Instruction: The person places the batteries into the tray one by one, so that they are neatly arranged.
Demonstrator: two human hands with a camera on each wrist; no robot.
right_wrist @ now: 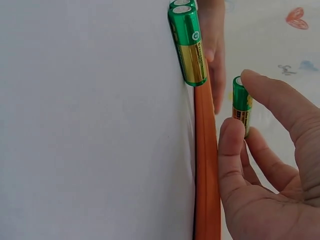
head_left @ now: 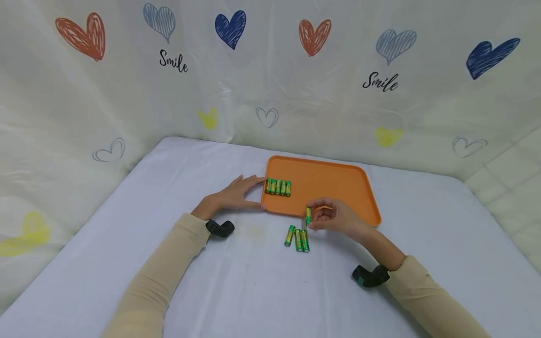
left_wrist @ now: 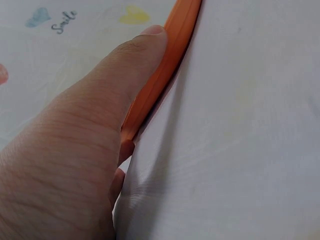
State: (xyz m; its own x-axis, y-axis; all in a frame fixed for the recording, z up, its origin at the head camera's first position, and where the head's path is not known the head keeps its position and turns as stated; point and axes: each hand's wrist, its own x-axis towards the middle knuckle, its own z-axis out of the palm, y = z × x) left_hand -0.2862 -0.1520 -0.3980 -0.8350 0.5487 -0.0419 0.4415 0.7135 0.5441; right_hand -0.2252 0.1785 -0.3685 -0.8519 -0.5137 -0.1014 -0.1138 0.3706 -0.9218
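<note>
Head view: pinches one green battery point(head_left: 308, 215) with right hand point(head_left: 338, 218), touches orange tray point(head_left: 325, 183) with outspread left hand point(head_left: 235, 194).

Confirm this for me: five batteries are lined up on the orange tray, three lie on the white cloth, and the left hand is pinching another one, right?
Not quite: the right hand is pinching the other battery, as the head view shows. The rest stands: five batteries lined up on the orange tray, three batteries on the white cloth.
</note>
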